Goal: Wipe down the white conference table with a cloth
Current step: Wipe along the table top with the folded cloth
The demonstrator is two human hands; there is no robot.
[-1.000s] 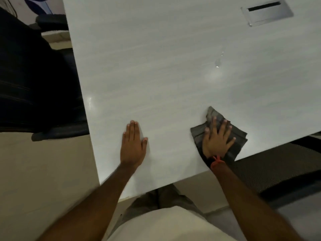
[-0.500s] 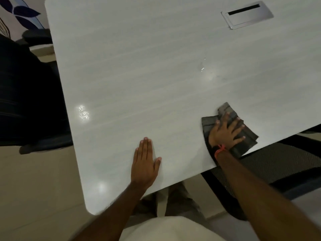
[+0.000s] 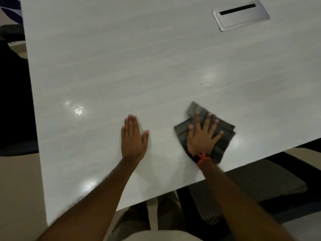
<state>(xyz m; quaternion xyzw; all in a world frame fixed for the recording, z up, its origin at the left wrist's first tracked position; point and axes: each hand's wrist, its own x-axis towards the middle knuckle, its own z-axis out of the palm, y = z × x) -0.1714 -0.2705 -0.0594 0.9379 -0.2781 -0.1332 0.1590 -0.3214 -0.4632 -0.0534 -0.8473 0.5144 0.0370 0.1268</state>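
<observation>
Table (image 3: 156, 58): white, near edge close below both hands, broad bare top beyond.
Cloth (image 3: 224, 136): dark grey, folded, near that edge.
Right hand (image 3: 202, 134): fingers spread, pressing cloth.
Left hand (image 3: 132, 138): flat, fingers straight.

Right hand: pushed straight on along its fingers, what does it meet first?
The right hand, flat on the cloth, would probably first reach the small droplets on the table; nothing else before them.

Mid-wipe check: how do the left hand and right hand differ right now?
The right hand presses the dark cloth, fingers spread; the left hand lies on the bare white table, fingers together. The right wrist wears an orange thread; the left wrist is bare. Both are palm-down with straight fingers.
</observation>
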